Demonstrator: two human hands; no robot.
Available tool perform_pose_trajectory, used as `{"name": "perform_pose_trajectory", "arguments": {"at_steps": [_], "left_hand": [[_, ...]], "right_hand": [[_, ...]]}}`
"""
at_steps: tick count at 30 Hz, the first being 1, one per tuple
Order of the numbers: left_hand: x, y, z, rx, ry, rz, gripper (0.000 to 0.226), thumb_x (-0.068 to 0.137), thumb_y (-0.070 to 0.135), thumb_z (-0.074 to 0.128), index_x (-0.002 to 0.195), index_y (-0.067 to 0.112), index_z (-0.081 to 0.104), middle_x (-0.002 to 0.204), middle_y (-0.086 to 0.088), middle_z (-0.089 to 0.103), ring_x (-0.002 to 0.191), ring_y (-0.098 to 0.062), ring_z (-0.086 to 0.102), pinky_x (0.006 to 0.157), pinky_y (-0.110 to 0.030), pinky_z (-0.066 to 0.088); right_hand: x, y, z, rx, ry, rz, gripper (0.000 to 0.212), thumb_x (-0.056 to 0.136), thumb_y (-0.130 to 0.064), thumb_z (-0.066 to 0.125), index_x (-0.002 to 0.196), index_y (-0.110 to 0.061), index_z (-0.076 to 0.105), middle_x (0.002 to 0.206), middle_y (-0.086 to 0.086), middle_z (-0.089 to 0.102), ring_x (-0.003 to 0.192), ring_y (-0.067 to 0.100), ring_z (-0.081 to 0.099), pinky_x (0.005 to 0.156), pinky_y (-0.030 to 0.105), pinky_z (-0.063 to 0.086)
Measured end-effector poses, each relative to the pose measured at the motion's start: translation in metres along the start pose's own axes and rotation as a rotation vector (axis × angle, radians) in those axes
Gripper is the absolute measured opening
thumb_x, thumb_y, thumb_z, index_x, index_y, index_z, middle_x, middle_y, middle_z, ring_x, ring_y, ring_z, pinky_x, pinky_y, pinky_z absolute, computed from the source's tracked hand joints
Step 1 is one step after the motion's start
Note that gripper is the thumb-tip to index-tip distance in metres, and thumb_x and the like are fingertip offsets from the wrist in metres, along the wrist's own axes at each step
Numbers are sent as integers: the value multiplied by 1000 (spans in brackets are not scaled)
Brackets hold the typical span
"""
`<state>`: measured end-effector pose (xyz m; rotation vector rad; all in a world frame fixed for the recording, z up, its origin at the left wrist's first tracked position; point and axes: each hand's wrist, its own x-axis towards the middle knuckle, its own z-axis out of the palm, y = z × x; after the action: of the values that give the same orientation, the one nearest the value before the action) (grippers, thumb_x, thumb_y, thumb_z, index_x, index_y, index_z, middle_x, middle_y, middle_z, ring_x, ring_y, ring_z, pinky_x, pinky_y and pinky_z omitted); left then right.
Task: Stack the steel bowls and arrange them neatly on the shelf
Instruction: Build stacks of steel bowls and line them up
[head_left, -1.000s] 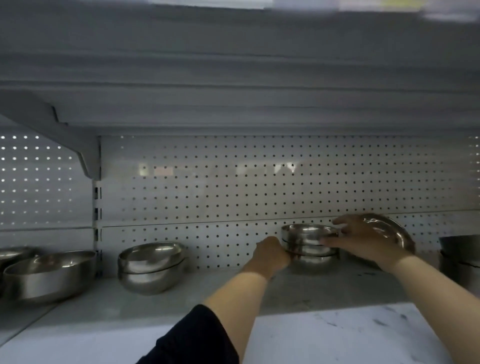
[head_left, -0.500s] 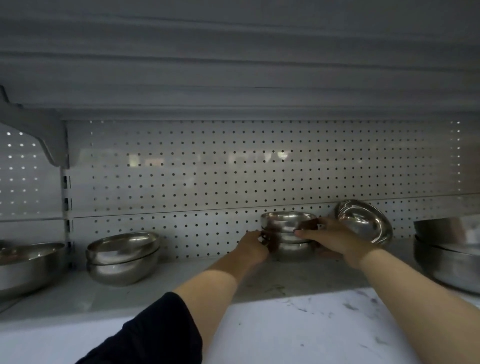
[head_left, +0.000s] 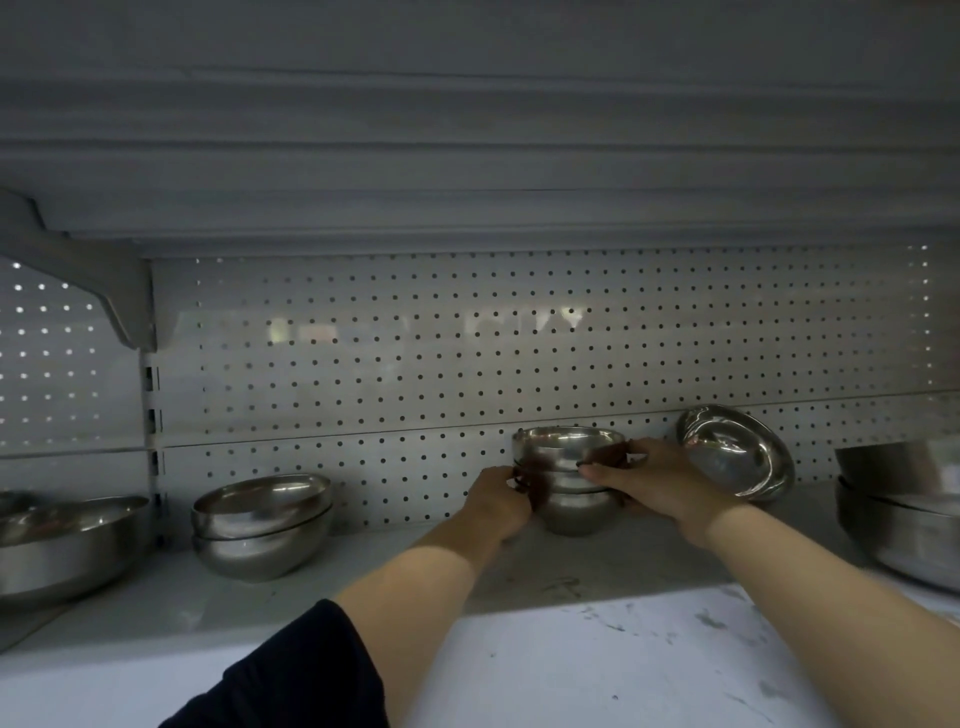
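Note:
A small stack of steel bowls stands on the white shelf against the pegboard back. My left hand grips its left side and my right hand grips its right side, fingers wrapped on the bowl walls. Just right of my right hand a single steel bowl leans on its edge against the pegboard, its hollow facing me. A stack of two wider bowls sits further left on the shelf.
A large steel bowl sits at the far left past the upright. More large stacked bowls stand at the right edge. An upper shelf hangs low overhead. A shelf bracket juts out at upper left.
Both hands have stayed on the small stack, which has shifted slightly on the shelf; my right hand has slid from its rim down to its side. The camera view moved a little.

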<state>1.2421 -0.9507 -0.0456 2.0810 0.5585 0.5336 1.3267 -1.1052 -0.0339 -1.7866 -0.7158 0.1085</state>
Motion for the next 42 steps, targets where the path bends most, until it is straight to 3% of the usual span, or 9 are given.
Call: {"name": "perform_pose_trajectory", "arguments": {"at_steps": [4,7,9,13,16,28,36,40,42], "left_hand": [[-16,7,-25,-26,56,26,33,87,9,61,120,7,58,112,-16,65,103,-28,63,94,-37,52],[-39,7,-57,-6,55,68,8,87,5,59,91,10,64,83,-7,64,79,-20,59,77,-30,49],[-58,5,-84,7,94,76,18,86,1,57,77,16,59,85,-8,63,78,-19,55,74,-26,45],[-113,-15,-138,-65,138,43,29,85,-2,58,112,7,62,103,-4,63,88,-16,59,79,-23,52],[-164,-41,-176,-128,156,40,25,81,0,64,99,17,67,101,-6,72,98,-20,64,94,-35,51],[-236,-132,-300,-132,179,-60,21,70,10,80,86,15,68,81,-1,75,80,-12,66,73,-21,48],[-216,-156,-330,-167,1,-50,27,80,8,72,106,11,65,99,-5,70,90,-12,65,81,-22,53],[-211,-157,-328,-109,-43,-52,25,80,30,72,103,23,66,96,-3,65,91,-13,56,81,-26,47],[-208,-157,-328,-70,-23,-45,30,78,38,72,104,26,64,104,-5,68,95,-12,59,82,-25,49]], "right_hand": [[-13,-22,9,30,29,-40,41,70,-35,81,103,-19,63,105,3,67,99,20,61,93,34,50],[-25,-44,25,45,-1,-63,48,68,-45,79,107,-22,65,106,0,68,97,19,63,90,37,53],[-41,-60,42,70,-22,-58,53,69,-46,78,113,-21,62,108,0,67,96,20,63,81,33,55],[-83,-90,86,166,-72,-91,31,73,-37,77,99,-22,66,102,0,70,91,18,65,78,30,56],[-116,-105,125,231,-137,-93,29,70,-35,80,94,-25,66,96,-3,72,92,18,67,88,38,55],[-178,-148,270,273,-305,-52,45,70,-34,81,109,-23,61,103,-7,68,98,11,63,93,40,53],[-174,-164,276,-79,-197,-242,50,74,-37,75,118,-26,55,112,-10,61,106,10,58,87,25,47],[-167,-192,259,-430,-236,-560,43,83,-36,68,124,-34,56,115,-15,57,81,-5,46,77,17,36],[-164,-200,257,-526,-351,-619,29,87,-33,64,116,-33,63,95,-23,59,69,-9,44,65,8,33]]}}
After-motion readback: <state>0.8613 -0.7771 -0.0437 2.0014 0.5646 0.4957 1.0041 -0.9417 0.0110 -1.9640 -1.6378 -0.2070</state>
